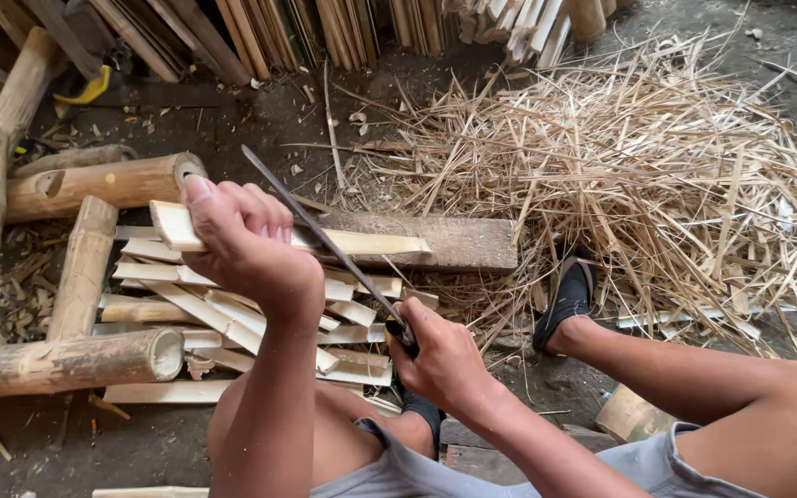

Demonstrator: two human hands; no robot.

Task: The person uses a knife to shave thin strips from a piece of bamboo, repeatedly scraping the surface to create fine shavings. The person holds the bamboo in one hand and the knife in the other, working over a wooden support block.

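While gripped, bamboo slat (pixel 362 243) under fingers (pixel 251 207).

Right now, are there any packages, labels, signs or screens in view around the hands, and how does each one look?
None can be seen: no package, label, sign or screen.
Left hand: holds a pale flat split bamboo strip on a grey wooden plank.
Right hand: grips a long dark metal blade that crosses the strip.

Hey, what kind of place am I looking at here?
Probably a rough bamboo workshop: bamboo poles on a dirt floor, a heap of shavings, and hands splitting a bamboo slat with a long blade.
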